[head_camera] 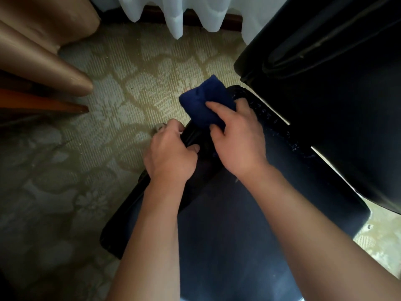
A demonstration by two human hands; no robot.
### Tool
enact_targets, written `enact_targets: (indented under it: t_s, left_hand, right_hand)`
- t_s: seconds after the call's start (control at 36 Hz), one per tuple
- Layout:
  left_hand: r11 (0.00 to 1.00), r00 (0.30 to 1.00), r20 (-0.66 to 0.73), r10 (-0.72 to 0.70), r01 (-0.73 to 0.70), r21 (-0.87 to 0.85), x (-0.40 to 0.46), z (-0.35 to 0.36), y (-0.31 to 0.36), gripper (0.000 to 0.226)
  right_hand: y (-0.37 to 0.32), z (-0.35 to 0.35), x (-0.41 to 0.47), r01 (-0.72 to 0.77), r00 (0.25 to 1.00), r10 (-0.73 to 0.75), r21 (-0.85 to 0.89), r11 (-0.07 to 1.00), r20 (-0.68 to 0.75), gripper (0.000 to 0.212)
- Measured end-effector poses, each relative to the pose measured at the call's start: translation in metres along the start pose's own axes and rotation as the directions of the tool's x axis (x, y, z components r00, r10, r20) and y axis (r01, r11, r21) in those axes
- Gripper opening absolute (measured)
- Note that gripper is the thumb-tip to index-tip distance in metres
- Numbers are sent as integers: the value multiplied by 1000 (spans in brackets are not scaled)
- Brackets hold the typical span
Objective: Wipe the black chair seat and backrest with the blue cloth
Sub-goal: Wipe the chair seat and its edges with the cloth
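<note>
I am pressing the blue cloth (205, 103) against the far left corner of the black chair seat (249, 213) with my right hand (238, 137), my fingers (219, 107) spread flat over the bunched fabric and holding it down. Part of the cloth is hanging past the seat edge, above the patterned carpet (86, 159). My left hand (171, 155) is gripping the seat's left edge, its fingers curled tight around the rim. The backrest (347, 94) is standing to my right, beyond the seat. White curtains (195, 14) are hanging at the far wall.
</note>
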State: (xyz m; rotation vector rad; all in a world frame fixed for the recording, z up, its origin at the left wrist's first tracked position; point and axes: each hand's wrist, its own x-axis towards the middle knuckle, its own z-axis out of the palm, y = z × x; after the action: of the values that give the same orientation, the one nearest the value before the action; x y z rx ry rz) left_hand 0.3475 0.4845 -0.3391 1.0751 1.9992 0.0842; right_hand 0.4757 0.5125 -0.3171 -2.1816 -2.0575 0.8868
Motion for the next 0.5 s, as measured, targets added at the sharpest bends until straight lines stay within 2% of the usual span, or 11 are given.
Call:
enact_targets:
  t_s: [0.17, 0.31, 0.44, 0.5]
  left_hand:
    - [999, 1000, -7, -9, 9, 39, -1, 0, -4, 41]
    - [997, 1000, 14, -24, 23, 76, -3, -4, -4, 43]
    - [989, 997, 78, 5, -17, 149, 0, -10, -2, 58]
    - [992, 994, 100, 52, -64, 113, 1, -10, 0, 66]
  right_hand:
    - [1, -9, 13, -112, 990, 114, 30, 993, -78, 51]
    - [9, -18, 0, -142, 988, 145, 46, 989, -53, 55]
    - [16, -17, -20, -126, 988, 127, 10, 992, -91, 63]
    - [15, -13, -22, -128, 987, 123, -48, 991, -106, 67]
